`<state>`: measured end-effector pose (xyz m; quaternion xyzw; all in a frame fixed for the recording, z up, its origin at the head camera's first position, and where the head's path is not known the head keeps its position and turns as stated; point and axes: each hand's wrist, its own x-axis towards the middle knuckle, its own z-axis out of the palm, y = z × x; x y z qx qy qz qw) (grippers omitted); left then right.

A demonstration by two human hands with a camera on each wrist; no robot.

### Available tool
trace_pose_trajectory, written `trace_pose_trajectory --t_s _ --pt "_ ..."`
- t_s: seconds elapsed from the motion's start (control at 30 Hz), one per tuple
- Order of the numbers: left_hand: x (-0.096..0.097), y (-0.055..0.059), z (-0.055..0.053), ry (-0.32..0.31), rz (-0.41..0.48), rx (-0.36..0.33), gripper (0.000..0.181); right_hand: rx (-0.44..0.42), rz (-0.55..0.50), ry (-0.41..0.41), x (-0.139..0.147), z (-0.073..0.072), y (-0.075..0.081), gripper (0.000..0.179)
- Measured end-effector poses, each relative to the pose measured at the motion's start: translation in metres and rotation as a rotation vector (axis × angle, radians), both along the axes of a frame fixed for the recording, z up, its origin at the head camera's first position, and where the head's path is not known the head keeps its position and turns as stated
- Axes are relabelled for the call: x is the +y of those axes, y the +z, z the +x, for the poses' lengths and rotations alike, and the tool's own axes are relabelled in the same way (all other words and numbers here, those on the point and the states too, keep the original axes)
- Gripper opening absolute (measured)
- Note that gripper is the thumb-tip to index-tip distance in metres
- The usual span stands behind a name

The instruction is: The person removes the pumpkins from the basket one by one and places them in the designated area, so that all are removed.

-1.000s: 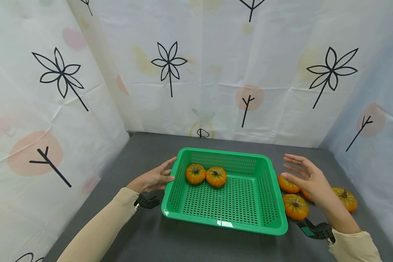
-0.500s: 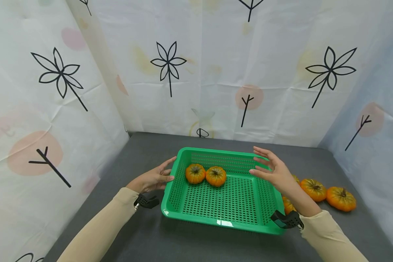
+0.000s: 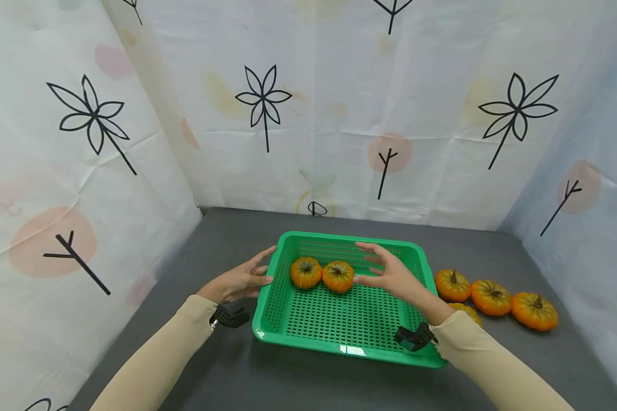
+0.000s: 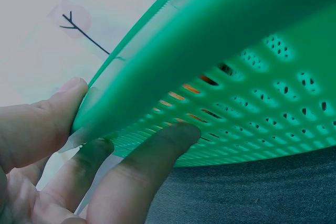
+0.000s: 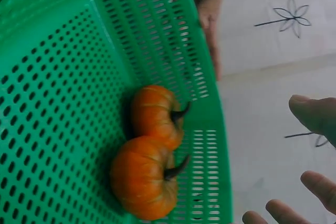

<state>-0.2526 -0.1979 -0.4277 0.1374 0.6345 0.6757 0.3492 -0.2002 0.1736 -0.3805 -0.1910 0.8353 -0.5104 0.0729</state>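
Note:
A green plastic basket with perforated walls stands on the dark table. Inside it, at the left, two small orange pumpkins lie side by side, dark stems showing in the right wrist view. My left hand holds the basket's left rim, thumb at the lip and fingers against the outer wall. Over the basket hovers my right hand, its fingers spread and loosely bent with nothing between them. Its thumb overlaps the edge of the right-hand pumpkin in the head view.
Several more pumpkins lie on the table right of the basket, one partly behind the right forearm. White cloth walls with line-drawn plants enclose the dark table at the back and both sides.
From beside the pumpkins at the right, my right hand has moved left, across the basket's right rim and over its inside. The left hand and the basket stay in place.

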Motion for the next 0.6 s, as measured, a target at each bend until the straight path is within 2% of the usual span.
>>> trace_pose_trajectory --t_s 0.27,0.6 --pt "0.000 0.000 0.000 0.003 -0.006 0.001 0.093 -0.123 0.073 0.035 -0.015 -0.015 -0.019 0.080" --pt "0.000 0.001 -0.001 0.000 -0.005 -0.007 0.093 -0.150 0.159 -0.005 -0.026 -0.033 -0.034 0.077"
